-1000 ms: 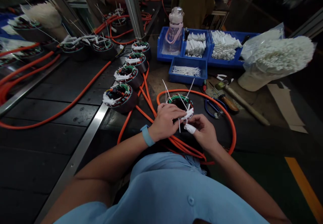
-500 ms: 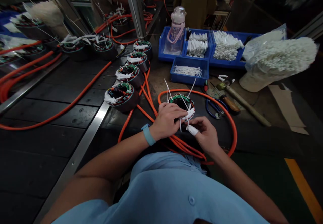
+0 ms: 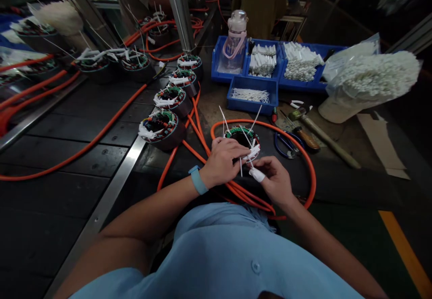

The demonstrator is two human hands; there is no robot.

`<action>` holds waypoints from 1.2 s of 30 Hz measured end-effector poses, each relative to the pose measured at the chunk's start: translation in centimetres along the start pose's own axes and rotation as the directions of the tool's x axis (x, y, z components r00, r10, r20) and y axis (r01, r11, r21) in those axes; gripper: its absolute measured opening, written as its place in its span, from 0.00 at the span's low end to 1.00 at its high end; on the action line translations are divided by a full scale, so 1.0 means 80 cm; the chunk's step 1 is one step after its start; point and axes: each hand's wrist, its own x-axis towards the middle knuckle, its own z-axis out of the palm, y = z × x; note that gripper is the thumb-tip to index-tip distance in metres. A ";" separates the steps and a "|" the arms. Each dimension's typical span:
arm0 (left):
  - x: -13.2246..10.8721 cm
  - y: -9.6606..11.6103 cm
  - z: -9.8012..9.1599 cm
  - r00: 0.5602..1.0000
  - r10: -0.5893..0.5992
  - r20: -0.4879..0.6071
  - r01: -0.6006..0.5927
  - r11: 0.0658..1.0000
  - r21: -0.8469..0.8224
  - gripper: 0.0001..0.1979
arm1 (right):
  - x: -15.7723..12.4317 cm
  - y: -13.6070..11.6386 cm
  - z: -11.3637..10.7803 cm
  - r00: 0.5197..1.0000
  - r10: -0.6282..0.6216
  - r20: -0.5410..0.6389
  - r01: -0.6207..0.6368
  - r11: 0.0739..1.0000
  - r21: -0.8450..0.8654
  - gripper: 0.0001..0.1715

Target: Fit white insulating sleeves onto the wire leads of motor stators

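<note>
A ring-shaped motor stator (image 3: pixel 230 132) with green and red windings stands in front of me, several white cable ties sticking up from it. My left hand (image 3: pixel 222 162) is closed over its near left rim, fingers against the white sleeved leads (image 3: pixel 252 153); part of the stator is hidden beneath it. At the near right edge, my right hand (image 3: pixel 277 180) pinches a thin white cable tie (image 3: pixel 251 164) between thumb and fingers. The right thumb has a white wrapping (image 3: pixel 258 175). Another tie (image 3: pixel 241 167) hangs down between the hands.
An orange hose (image 3: pixel 313 173) loops around the stator. More stators (image 3: pixel 173 132) stand in a row on the left. Behind are a blue tray of ties (image 3: pixel 253 105), blue bins (image 3: pixel 297 83) and a bottle (image 3: pixel 236 42). Pliers (image 3: pixel 278 148), a screwdriver (image 3: pixel 308 139) and a hammer (image 3: pixel 332 141) lie right.
Both hands keep almost the same position on the stator and the cable tie. The whole view has shifted very slightly.
</note>
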 end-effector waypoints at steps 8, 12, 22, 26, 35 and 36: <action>0.001 -0.002 -0.003 0.999 -0.014 0.042 0.014 1.000 0.003 0.11 | 0.031 -0.013 0.003 0.999 -0.006 -0.041 -0.009 0.939 -0.344 0.10; -0.002 0.001 -0.002 0.999 -0.029 0.030 0.028 0.999 0.031 0.12 | 0.030 -0.032 -0.008 0.916 -0.302 0.265 0.379 0.432 -0.818 0.04; 0.011 -0.003 -0.014 0.970 -0.074 0.232 0.029 0.981 0.191 0.09 | 0.102 -0.061 -0.017 0.610 -0.379 0.696 0.703 -0.147 -0.696 0.10; 0.009 -0.004 -0.014 0.971 -0.050 0.236 -0.004 0.975 0.223 0.09 | 0.113 -0.058 -0.024 0.739 -0.276 0.614 0.669 0.201 -0.715 0.12; 0.006 -0.006 0.001 0.988 -0.025 0.151 -0.024 0.948 0.318 0.17 | 0.101 -0.058 -0.013 0.748 -0.143 0.648 0.661 0.089 -0.745 0.08; 0.007 -0.008 0.003 0.989 -0.026 0.144 -0.018 0.955 0.297 0.16 | 0.106 -0.055 -0.011 0.749 -0.140 0.648 0.661 0.083 -0.746 0.08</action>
